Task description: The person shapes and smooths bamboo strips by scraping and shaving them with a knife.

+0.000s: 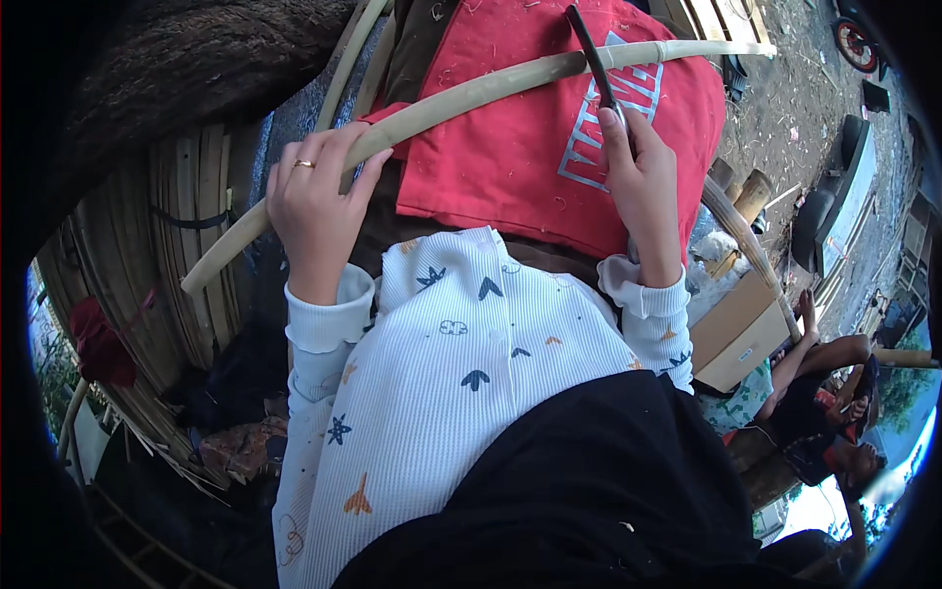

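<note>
Left hand (319, 196) is curled round the strip (491, 86), and the right hand (640, 182) is closed on the knife (591, 57), thumb on top. So that's one strip, one knife. The strip lies across the upper part of the red cloth (481, 172), poking out past its left and right edges. The knife crosses over it and hides a bit, and the left hand covers another bit. Off the cloth's lower right corner there's one box (741, 339), plus one other person (800, 427) further out.
</note>
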Action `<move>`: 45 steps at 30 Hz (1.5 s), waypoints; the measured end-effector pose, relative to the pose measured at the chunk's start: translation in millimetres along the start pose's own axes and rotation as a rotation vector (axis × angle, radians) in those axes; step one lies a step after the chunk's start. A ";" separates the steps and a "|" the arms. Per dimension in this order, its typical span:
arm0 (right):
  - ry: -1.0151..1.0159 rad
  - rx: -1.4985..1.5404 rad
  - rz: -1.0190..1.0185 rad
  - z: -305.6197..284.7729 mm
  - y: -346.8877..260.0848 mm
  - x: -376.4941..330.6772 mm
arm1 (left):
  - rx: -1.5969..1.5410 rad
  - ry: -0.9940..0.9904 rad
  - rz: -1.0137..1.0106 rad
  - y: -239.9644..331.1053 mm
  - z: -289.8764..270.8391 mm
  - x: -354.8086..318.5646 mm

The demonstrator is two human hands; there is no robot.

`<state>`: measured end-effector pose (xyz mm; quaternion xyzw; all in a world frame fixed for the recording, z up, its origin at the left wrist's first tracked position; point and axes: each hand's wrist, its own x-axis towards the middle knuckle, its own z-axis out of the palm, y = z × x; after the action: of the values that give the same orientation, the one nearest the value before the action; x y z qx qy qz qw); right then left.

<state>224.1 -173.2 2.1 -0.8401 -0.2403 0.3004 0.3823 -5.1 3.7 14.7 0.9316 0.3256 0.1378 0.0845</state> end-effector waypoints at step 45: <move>-0.104 0.039 -0.205 2.6 -16.5 -9.1 | -0.570 -0.375 -0.388 -3.3 8.0 2.6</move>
<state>213.0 -167.9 16.6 -0.7869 -0.3389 0.3073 0.4142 -2.5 7.4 6.8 0.8009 0.4232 0.0314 0.4224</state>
